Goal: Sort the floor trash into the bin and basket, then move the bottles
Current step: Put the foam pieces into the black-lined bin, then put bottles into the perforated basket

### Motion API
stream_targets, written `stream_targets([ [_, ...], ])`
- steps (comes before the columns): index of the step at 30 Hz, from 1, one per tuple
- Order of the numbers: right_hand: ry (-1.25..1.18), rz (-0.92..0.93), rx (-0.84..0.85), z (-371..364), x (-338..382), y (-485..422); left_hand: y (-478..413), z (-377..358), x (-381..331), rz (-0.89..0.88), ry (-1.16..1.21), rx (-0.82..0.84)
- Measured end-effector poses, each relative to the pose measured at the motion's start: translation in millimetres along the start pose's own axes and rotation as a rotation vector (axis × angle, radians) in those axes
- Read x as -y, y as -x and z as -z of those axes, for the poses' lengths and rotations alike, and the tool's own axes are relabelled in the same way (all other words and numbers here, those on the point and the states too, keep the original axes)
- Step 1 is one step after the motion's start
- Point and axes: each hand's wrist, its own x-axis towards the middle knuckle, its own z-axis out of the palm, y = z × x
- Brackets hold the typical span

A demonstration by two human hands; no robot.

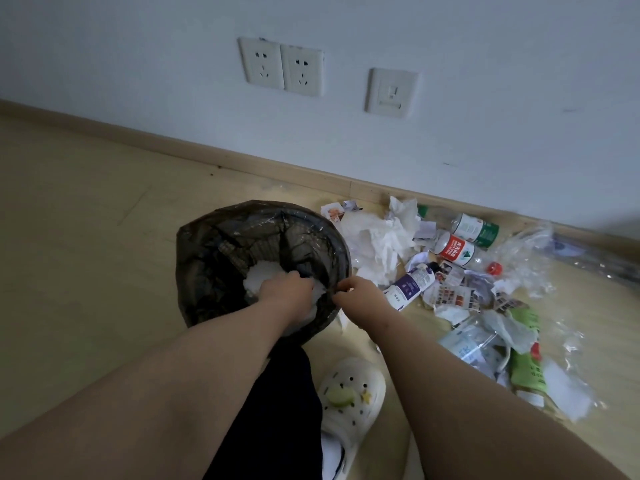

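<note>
A round bin (214, 237) lined with a black plastic bag stands on the floor. My left hand (285, 289) reaches inside it and presses down on white crumpled paper (258, 277). At the bin's near right rim, my right hand (360, 294) pinches the edge of the black bag. To the right lies a heap of white tissue (381, 237), torn paper scraps (453, 296) and clear plastic film (523, 258). Among them lie a red-labelled bottle (457, 249), a green-labelled bottle (476, 228) and a white and purple bottle (410, 284).
A green packet (526, 362) and a clear wrapper (467, 344) lie at the right. My white clog (349, 393) stands just below the bin. A wooden skirting board (242, 161) and a wall with sockets (282, 67) run behind. Bare floor stretches to the left.
</note>
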Motion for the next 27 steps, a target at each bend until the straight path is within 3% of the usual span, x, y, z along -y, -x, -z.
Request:
stream_targets([
  [3, 0.002, -0.02, -0.058, 15.6, -3.7, 20.3, 17.5, 11.3, -14.4, 0.002, 0.169, -0.128],
  [7, -0.025, -0.034, -0.126, 34.4, -18.8, 52.3, 41.6, 30.4, -40.0, 0.013, 0.652, -0.276],
  [11, -0.024, -0.09, -0.176, 50.0, -47.4, 88.8, 64.5, 35.6, -70.9, -0.064, 0.71, -0.271],
  [18, -0.049, -0.228, -0.281, 74.1, -115.7, 131.3, 83.2, 23.2, -164.4, -0.307, 0.368, -0.101],
  [23, -0.03, -0.276, -0.249, 95.1, -152.9, 127.2, 71.8, 4.9, -211.3, -0.466, -0.052, -0.125],
  [27, -0.069, -0.283, -0.29, 114.5, -163.2, 102.2, 48.0, -3.2, -222.1, -0.473, -0.162, -0.131],
])
